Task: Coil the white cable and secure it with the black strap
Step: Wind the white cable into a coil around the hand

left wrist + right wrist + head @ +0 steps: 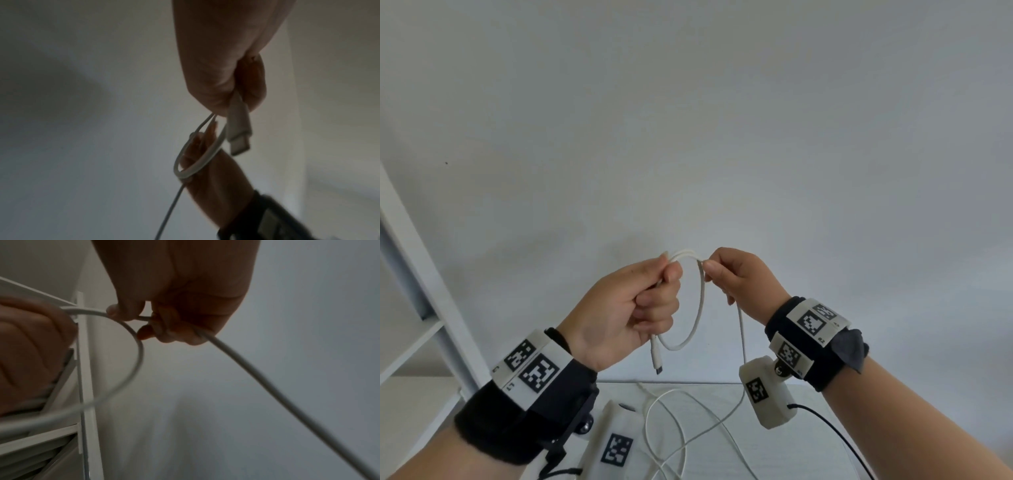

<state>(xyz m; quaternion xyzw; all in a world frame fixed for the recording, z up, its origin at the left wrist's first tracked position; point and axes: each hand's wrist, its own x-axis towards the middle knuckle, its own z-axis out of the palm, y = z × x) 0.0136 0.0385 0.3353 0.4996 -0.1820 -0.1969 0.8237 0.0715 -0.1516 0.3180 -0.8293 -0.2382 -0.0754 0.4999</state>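
Above the desk (pixel 722 390), the left hand (pixel 626 308) fists the white cable's (pixel 700 308) first loop, right hand (pixel 739 277) pinching the next. Loose grip may spring loops open; trailing slack could tangle.

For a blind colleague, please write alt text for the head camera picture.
Two raised hands form a first loop in a white cable: the left hand grips it in a fist, plug hanging below, and the right hand pinches the strand. The remaining cable lies loose on the white table below.
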